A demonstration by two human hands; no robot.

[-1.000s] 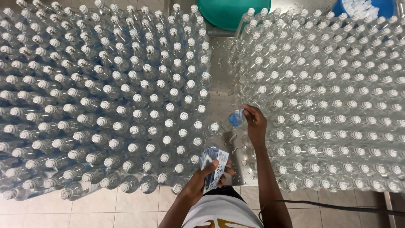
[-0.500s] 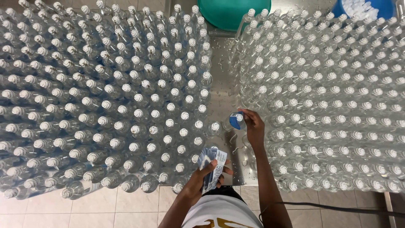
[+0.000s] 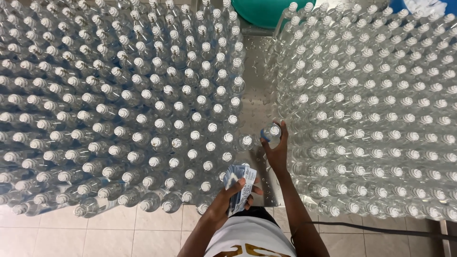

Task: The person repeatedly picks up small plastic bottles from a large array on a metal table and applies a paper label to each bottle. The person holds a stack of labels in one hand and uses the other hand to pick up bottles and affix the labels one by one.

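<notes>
**One bottle in hand between two fields of bottles**

Seen from above, a person's right hand point(image 3: 276, 151) has its grip closed around a single clear bottle point(image 3: 271, 133), held upright over the wet strip of steel bench point(image 3: 252, 107) between two dense blocks of capped bottles point(image 3: 143, 104). The left hand point(image 3: 227, 200), close to the body, clasps a stack of blue-and-white labels point(image 3: 240, 183). A green basin point(image 3: 259, 12) sits at the far edge.
</notes>
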